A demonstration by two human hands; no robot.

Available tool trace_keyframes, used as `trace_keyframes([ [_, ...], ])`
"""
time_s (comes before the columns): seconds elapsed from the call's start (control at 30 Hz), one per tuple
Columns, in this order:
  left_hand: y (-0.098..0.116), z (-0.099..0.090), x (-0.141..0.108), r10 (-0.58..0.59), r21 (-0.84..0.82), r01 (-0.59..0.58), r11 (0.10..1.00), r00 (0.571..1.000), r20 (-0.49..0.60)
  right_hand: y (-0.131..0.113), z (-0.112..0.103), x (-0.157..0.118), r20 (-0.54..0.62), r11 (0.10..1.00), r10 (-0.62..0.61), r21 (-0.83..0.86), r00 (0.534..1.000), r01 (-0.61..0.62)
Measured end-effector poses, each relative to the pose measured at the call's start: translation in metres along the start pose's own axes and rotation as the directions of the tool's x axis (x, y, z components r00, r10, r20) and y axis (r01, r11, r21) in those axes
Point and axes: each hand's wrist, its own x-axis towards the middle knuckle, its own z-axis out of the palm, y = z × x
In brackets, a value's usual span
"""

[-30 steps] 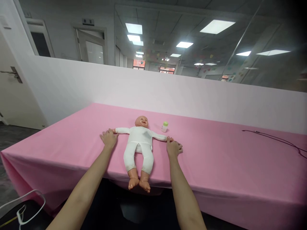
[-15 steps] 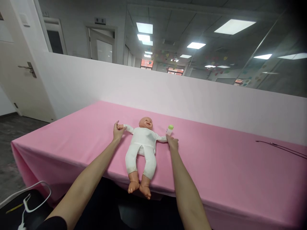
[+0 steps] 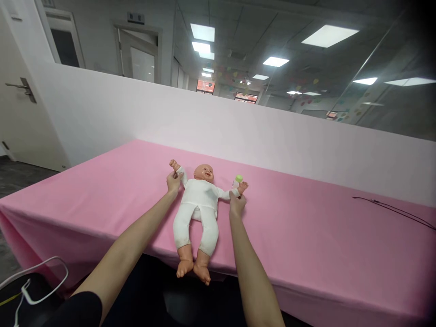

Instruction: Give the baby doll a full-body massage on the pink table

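A baby doll (image 3: 200, 195) in a white suit lies on its back on the pink cloth (image 3: 306, 231), head toward the wall and feet at the front edge. My left hand (image 3: 174, 181) is closed around the doll's arm at the left, near the wrist, and the doll's hand sticks up above my fingers. At the other side, my right hand (image 3: 237, 203) grips the doll's other forearm by the sleeve end. Just behind that doll hand stands a small bottle (image 3: 239, 179) with a green cap, partly hidden.
Thin dark cords (image 3: 391, 207) lie on the cloth at the right. A low white wall (image 3: 218, 131) with glass above it runs behind the table. White cables (image 3: 37, 295) rest on a black surface at the lower left.
My hands have shifted from the doll's hands to its wrists or forearms. The doll's left-side arm is now raised higher, and its other hand has come up in front of the bottle.
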Motion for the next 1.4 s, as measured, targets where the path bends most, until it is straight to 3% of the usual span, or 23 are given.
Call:
trace_keyframes([
  [0.1,0.002,0.008,0.01,-0.017,0.002,0.017,1.0,1.0,0.013,-0.01,0.009,-0.003,-0.034,0.987,-0.145,0.061,0.989,0.147],
  [0.2,0.001,0.017,0.024,-0.072,0.045,0.069,0.997,0.995,0.07,-0.024,0.019,0.007,0.026,0.975,-0.216,0.061,0.976,0.214],
  [0.33,-0.004,0.024,0.04,-0.202,0.143,0.173,0.974,0.955,0.219,-0.03,0.033,0.029,0.158,0.985,-0.168,0.056,0.973,0.161],
  [0.47,-0.006,0.026,0.048,-0.291,0.213,0.234,0.949,0.909,0.298,-0.022,0.04,0.044,0.271,0.998,-0.056,0.03,0.961,0.05],
  [0.63,0.002,0.006,0.042,-0.206,0.107,0.176,0.978,0.877,0.433,-0.018,0.03,0.05,0.368,0.99,-0.077,0.139,0.927,0.027],
  [0.73,0.007,-0.022,0.034,-0.056,-0.016,0.076,0.997,0.85,0.523,-0.015,0.009,0.05,0.477,0.957,-0.2,0.283,0.856,0.066],
  [0.8,0.009,-0.042,0.029,0.042,-0.079,0.007,0.997,0.797,0.602,-0.008,-0.007,0.048,0.572,0.921,-0.33,0.371,0.751,0.122],
  [0.87,0.007,-0.057,0.026,0.102,-0.086,-0.057,0.995,0.696,0.711,0.001,-0.021,0.046,0.635,0.896,-0.413,0.413,0.652,0.165],
  [0.97,0.004,-0.068,0.026,0.108,-0.015,-0.175,0.984,0.535,0.838,0.017,-0.03,0.041,0.69,0.904,-0.413,0.387,0.595,0.179],
  [1.07,0.002,-0.07,0.026,0.095,0.027,-0.238,0.971,0.487,0.868,0.027,-0.029,0.04,0.731,0.912,-0.407,0.357,0.548,0.201],
  [1.13,0.004,-0.068,0.024,0.098,0.018,-0.213,0.977,0.522,0.847,0.029,-0.026,0.04,0.707,0.907,-0.411,0.38,0.576,0.181],
  [1.23,0.005,-0.058,0.018,0.104,-0.028,-0.125,0.992,0.669,0.736,0.024,-0.019,0.04,0.574,0.888,-0.383,0.444,0.723,0.118],
  [1.3,0.004,-0.046,0.013,0.118,-0.075,-0.092,0.993,0.756,0.643,0.018,-0.012,0.04,0.511,0.885,-0.339,0.458,0.79,0.083],
  [1.4,-0.002,-0.026,0.008,0.106,-0.088,-0.071,0.994,0.845,0.524,0.01,0.002,0.039,0.505,0.908,-0.275,0.415,0.818,0.05],
])
